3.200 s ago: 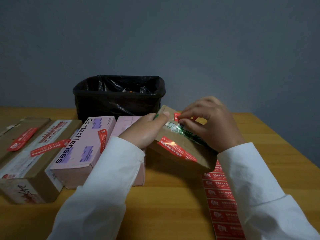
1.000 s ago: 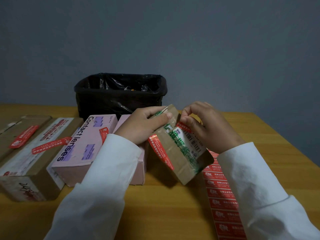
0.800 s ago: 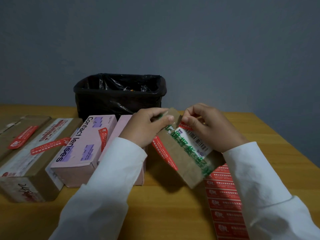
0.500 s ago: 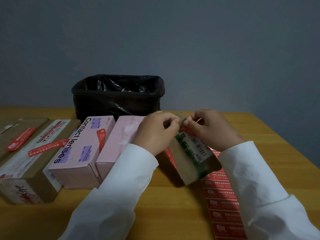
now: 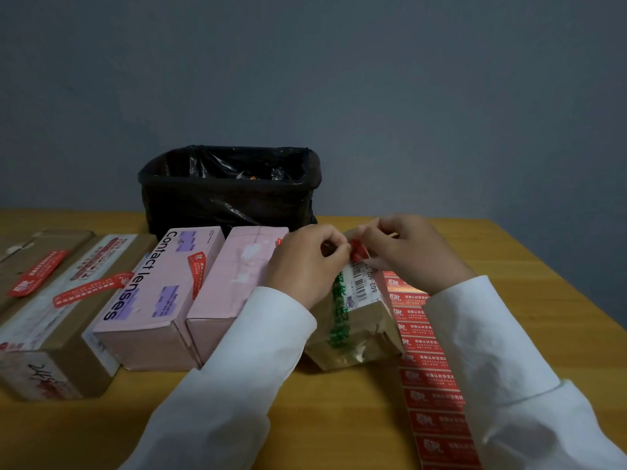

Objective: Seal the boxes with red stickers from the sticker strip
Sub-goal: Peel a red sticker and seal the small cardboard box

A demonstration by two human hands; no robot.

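A small brown cardboard box [image 5: 356,320] with green tape and a barcode label lies on the table in front of me. My left hand [image 5: 305,262] grips its far left end with curled fingers. My right hand [image 5: 410,256] pinches a red sticker [image 5: 358,251] at the box's far top edge, fingertip to fingertip with the left hand. The red sticker strip [image 5: 431,378] runs along the table on the right, partly under the box and my right sleeve.
Two pink boxes [image 5: 152,296] [image 5: 234,290] and two brown boxes [image 5: 64,317] [image 5: 34,259] with red stickers stand in a row at the left. A black bin with a bag liner [image 5: 227,188] stands behind them. The wooden table's right edge [image 5: 556,283] is near.
The brown box was turned from a tilted pose to lying lengthwise toward me. Both hands came together at its far end, and the second pink box is uncovered.
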